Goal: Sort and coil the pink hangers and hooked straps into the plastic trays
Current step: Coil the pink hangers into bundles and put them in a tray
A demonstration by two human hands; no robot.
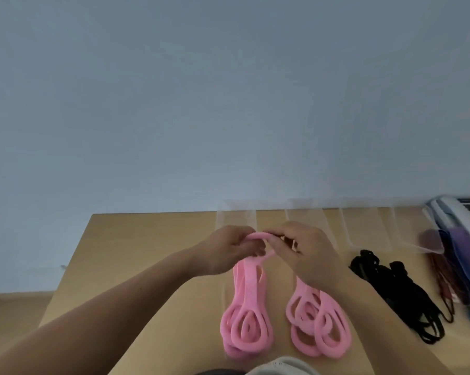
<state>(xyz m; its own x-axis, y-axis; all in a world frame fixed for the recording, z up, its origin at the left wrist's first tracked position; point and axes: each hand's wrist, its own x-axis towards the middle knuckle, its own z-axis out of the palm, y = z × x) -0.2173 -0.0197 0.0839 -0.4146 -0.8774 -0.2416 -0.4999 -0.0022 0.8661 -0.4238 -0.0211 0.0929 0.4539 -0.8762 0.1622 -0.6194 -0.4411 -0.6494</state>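
Observation:
Two piles of pink hangers lie on the wooden table: a left pile (pixel 246 323) and a right pile (pixel 319 323). My left hand (pixel 228 249) and my right hand (pixel 307 253) meet above the left pile, both gripping the curved top of one pink hanger (pixel 261 235). Its lower part hangs down toward the left pile. Several clear plastic trays (pixel 235 215) stand in a row along the table's far edge, just beyond my hands. A bundle of black hooked straps (pixel 407 296) lies to the right of the pink piles.
Dark red straps (pixel 442 280) and blue and purple straps (pixel 469 266) lie at the far right, partly in a clear tray. A white device with keys (pixel 469 209) sits at the back right corner. The table's left edge (pixel 74 255) drops to the floor.

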